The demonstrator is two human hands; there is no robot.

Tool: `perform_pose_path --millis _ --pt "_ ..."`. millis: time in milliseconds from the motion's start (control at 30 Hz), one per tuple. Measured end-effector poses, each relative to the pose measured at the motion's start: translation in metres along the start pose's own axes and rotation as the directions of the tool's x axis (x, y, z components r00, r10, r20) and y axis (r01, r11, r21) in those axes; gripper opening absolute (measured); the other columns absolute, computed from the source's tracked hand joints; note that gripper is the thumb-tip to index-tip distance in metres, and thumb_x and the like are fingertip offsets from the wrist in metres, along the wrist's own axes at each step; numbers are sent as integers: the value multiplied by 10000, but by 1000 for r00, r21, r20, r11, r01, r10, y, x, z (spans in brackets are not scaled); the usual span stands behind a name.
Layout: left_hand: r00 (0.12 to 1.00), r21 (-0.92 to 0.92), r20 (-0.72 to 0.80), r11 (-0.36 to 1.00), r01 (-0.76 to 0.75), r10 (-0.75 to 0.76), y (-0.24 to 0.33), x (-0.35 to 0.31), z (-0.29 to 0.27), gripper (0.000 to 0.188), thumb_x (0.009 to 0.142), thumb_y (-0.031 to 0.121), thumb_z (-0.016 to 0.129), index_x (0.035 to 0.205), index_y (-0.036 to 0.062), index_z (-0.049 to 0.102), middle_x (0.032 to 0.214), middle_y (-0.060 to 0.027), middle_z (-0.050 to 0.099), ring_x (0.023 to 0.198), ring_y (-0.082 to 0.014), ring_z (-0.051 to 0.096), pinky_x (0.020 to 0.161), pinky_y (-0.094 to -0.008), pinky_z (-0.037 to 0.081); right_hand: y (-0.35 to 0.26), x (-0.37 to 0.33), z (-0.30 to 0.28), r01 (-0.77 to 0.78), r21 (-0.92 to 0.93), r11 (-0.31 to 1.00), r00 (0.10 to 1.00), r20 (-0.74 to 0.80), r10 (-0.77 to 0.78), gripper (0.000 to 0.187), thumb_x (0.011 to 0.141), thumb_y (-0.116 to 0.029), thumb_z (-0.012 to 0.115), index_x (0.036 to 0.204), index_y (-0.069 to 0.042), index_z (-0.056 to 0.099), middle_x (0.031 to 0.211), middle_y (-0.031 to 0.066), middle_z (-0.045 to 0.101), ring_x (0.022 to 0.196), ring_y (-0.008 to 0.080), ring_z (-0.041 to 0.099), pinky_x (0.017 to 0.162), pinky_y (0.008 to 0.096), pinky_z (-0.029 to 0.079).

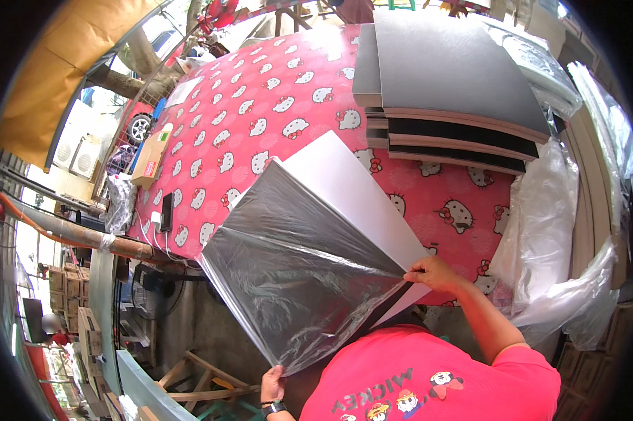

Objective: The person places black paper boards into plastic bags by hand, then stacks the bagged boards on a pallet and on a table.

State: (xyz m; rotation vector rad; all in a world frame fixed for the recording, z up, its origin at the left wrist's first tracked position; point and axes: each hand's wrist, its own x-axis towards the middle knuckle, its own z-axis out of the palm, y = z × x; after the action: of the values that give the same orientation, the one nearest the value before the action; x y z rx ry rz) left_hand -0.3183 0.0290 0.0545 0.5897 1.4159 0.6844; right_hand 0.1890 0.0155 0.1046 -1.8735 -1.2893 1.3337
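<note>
A flat black panel (288, 281) with wrinkled clear plastic film over it lies tilted across the near edge of the table, partly overhanging it. My right hand (432, 272) pinches the film at the panel's right corner, and creases run from there across the sheet. At the lower corner my left hand (273, 384), with a dark wristwatch, has its fingers closed round the wrapped edge. A white sheet or board (351, 189) sticks out from behind the panel; whether it is joined to the panel I cannot tell.
A pink patterned cover (260, 91) spreads over the table. Dark boards (457, 77) are stacked at the far right, with clear plastic bags (541, 217) beside them. A phone (167, 212), a cable and a cardboard box (150, 158) sit at the left edge. Below left stand a fan (158, 288) and wooden frames (208, 382).
</note>
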Motion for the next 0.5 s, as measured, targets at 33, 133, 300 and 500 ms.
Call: perform_pose_path --millis 33,133,300,500 --pt "992 -164 9 979 -119 122 7 -6 7 105 773 176 609 790 72 607 761 -31 616 700 -138 574 625 -276 450 -14 -2 -2 -9 -21 1000 1000 1 9 235 746 -233 611 850 -24 596 621 55 537 593 129 489 549 284 389" --pt "958 -337 51 908 -249 282 37 -29 8 115 772 177 603 838 84 594 769 -39 613 725 -162 584 632 -300 472 -44 -5 7 124 24 992 990 -75 -122 287 728 -179 616 969 -37 554 741 94 559 702 177 525 642 294 421" --pt "965 -440 -24 864 -244 260 9 -29 -3 334 752 212 595 1027 39 517 1007 -57 562 952 -181 512 853 -310 386 -62 -4 29 345 99 933 935 -126 -332 436 685 -96 609 1101 -68 482 959 168 551 913 268 529 794 339 411" --pt "831 -143 -49 819 -555 554 30 -64 70 418 710 42 595 1106 10 464 1013 -71 531 954 -169 478 790 -283 391 -35 15 54 187 -157 970 944 -243 -222 182 703 -118 574 866 -51 528 729 161 574 745 299 572 656 374 449"
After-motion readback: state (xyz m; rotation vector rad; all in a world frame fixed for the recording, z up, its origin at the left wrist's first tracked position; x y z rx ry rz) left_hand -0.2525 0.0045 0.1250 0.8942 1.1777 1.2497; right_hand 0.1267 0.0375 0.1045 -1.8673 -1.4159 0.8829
